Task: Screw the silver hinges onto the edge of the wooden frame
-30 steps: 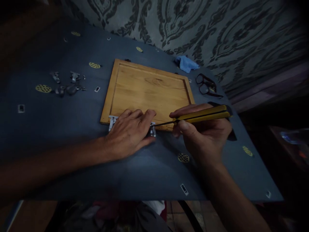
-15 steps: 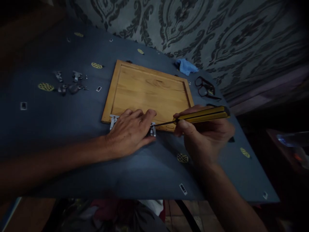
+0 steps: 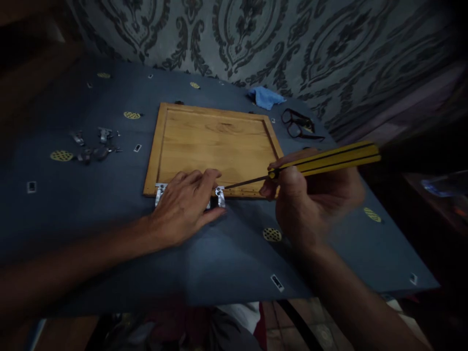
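A framed wooden panel (image 3: 215, 141) lies flat on the blue patterned table cover. My left hand (image 3: 186, 207) rests over the panel's near edge between two metal hinges, one at the left corner (image 3: 160, 194) and one by my thumb (image 3: 220, 196). Its fingers are bent and slightly spread on the wood, and whatever lies under the palm is hidden. My right hand (image 3: 314, 200) is closed round a screwdriver with a yellow and black handle (image 3: 332, 158). The thin shaft points left, its tip at the right-hand hinge.
Several loose metal hinges and screws (image 3: 97, 146) lie on the table cover (image 3: 109, 273) at the left. Beyond the panel's right side are a blue cloth (image 3: 266, 97) and dark-framed glasses (image 3: 298, 124). A patterned wall (image 3: 241, 39) rises behind the table.
The view has shifted, moving the panel leftward in it. My right hand has raised the screwdriver handle and drawn it right, showing more of the hinge. My left hand stays on the panel's edge.
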{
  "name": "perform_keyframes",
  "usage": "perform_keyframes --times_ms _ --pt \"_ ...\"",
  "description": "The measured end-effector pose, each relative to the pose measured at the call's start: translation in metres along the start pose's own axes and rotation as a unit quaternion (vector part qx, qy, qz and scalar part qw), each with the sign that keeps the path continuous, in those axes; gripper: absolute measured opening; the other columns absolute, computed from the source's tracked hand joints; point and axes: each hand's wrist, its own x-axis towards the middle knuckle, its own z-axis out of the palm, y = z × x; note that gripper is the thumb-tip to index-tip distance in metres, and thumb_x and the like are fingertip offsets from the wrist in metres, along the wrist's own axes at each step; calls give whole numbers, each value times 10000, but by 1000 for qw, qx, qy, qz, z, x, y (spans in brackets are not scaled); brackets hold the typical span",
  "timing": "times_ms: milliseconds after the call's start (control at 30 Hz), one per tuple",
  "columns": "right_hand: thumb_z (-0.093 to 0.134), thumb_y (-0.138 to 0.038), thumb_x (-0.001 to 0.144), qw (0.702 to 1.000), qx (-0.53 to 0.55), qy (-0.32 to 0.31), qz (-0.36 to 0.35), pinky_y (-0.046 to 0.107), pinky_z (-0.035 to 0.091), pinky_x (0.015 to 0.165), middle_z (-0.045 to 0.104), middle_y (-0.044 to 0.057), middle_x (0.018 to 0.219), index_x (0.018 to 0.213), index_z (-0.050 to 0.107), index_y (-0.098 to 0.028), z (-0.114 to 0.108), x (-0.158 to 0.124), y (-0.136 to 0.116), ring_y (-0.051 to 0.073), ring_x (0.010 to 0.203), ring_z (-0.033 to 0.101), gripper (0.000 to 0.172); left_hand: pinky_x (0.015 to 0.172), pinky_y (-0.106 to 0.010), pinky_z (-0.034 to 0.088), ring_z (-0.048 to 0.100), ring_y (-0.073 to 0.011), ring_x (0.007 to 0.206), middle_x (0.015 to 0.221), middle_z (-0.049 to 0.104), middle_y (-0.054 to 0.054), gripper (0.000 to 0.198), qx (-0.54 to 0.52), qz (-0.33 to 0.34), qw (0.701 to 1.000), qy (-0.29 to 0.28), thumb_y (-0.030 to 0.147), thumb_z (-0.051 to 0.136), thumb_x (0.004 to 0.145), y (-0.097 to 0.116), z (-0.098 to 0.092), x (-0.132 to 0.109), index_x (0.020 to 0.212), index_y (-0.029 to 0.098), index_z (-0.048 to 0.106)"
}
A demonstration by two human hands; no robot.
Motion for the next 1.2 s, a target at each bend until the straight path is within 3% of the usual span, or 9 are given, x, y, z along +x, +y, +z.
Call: perform_keyframes --times_ms 200,467,867,1000,1200 --pt "873 -492 780 996 -37 -54 54 219 491 361 697 -48 692 783 693 -245 0 -1 4 89 432 599 306 927 -437 513 696 -309 1129 1155 758 -89 555 0 -6 1000 -2 339 767 908 1 0 1 1324 190 431" --pt "884 -491 765 995 -70 -53 54 232 519 398 694 -38 677 769 713 -241 -1 -1 3 94 451 596 303 917 -425 493 685 -313 1125 1155 757 -95 566 4 -5 1000 -20 369 775 916 2 -2 2 1315 158 434" --pt "865 -408 813 991 -69 -100 50 234 541 410 718 -32 719 809 749 -259 -4 -2 5 97 464 608 188 920 -398 483 684 -294 1096 1151 754 -85 533 5 -13 999 -33 365 771 915 3 -4 3 1304 184 456" --pt "865 -338 820 986 -65 -137 65 247 603 496 775 0 877 890 796 -278 -6 -1 -1 116 574 675 115 916 -390 488 684 -291 1093 1164 750 -103 560 7 -5 1000 -30 365 786 909 2 -4 3 1313 160 456" --pt "833 -334 853 977 -37 -178 114 286 674 595 805 27 1034 1013 822 -309 -11 3 -6 181 773 774 163 917 -391 492 685 -289 1089 1152 747 -99 544 7 -3 1000 -30 374 780 915 2 -4 2 1302 166 458"
